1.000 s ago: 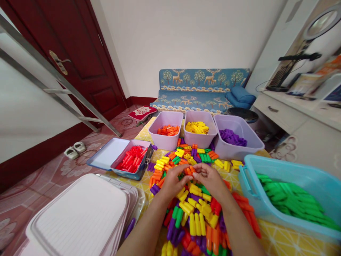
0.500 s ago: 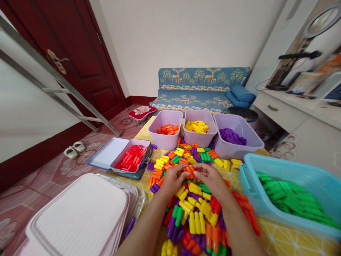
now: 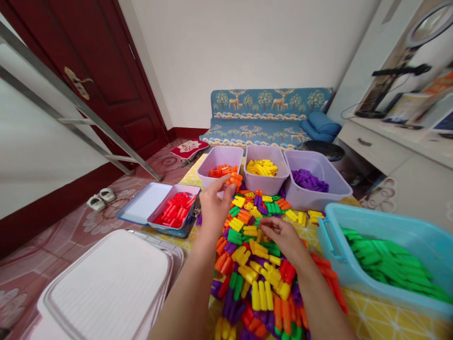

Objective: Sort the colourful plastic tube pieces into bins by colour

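Observation:
My left hand [image 3: 216, 204] is closed on orange toy building pieces [image 3: 234, 180], pinched between thumb and fingers. It is raised at the front edge of the lilac bin [image 3: 203, 173] that holds orange pieces. My right hand [image 3: 283, 237] hovers low over the mixed pile, its fingers bent and slightly apart, with yellow pieces [image 3: 250, 230] beside the fingertips. Bullet-shaped plastic pieces in yellow, orange, purple, green and red make up the pile, many joined side by side. Nothing held shows in the right hand.
Behind the pile stand a lilac bin with yellow pieces [image 3: 262, 167] and another with purple pieces [image 3: 307, 181]. A blue tub [image 3: 327, 241] of green pieces is at right. At left are an open case with red pieces [image 3: 175, 210] and white lids [image 3: 106, 278].
My left hand has moved forward and left from the pile to the orange bin, carrying orange pieces. My right hand has parted from it and stays over the pile.

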Tool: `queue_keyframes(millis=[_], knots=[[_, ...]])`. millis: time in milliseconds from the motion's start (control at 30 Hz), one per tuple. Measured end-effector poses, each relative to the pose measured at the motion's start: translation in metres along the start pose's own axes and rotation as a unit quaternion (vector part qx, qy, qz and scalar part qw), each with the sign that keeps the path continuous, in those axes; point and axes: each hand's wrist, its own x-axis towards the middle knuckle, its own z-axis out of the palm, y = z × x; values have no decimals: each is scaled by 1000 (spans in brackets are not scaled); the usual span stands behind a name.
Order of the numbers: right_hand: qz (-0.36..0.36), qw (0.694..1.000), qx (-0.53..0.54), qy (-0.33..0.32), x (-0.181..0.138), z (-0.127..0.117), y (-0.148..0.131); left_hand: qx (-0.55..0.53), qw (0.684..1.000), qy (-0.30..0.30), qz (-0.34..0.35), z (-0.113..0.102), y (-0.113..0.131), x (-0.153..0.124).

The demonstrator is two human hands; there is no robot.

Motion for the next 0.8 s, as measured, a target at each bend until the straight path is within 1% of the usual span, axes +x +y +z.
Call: queue_keyframes(millis=[67,100,167,200,267,300,333,367,400,433,500,533,567,633,800], knots=[[3,1000,0,2,-1,0,-1,29,998,50,3,2,-10,29],[3,1000,-3,5,-1,-1,-2,58,997,60,4,4,-17,40],[5,1000,-11,12,-2,-1,-2,114,993,24,28,7,-28,51],[5,1000,-14,16,-2,-2,-2,131,991,10,41,9,-32,49],[1,1000,-15,18,-2,-2,-1,129,990,-10,50,13,-33,33],[-1,1000,-15,19,-2,-2,-1,113,992,-33,46,15,-32,20],[-3,1000,-14,18,-1,-2,0,94,993,-68,33,17,-29,6],[-4,1000,-15,16,-1,-2,1,81,989,-123,17,20,-27,-9],[-4,1000,-16,14,-1,-2,1,84,979,-186,4,23,-25,-23],[-3,1000,-17,13,-1,-2,1,101,966,-237,-5,26,-23,-36],[0,1000,-20,14,0,-3,2,135,940,-314,-13,32,-21,-54],[1,1000,-21,16,0,-3,2,148,930,-335,-11,35,-21,-59],[2,1000,-21,17,0,-3,3,160,924,-348,-7,37,-21,-62],[2,1000,-19,20,-1,-3,4,180,919,-351,-6,40,-21,-64],[-2,1000,-14,21,0,-2,7,195,911,-360,-46,43,-22,-65]])
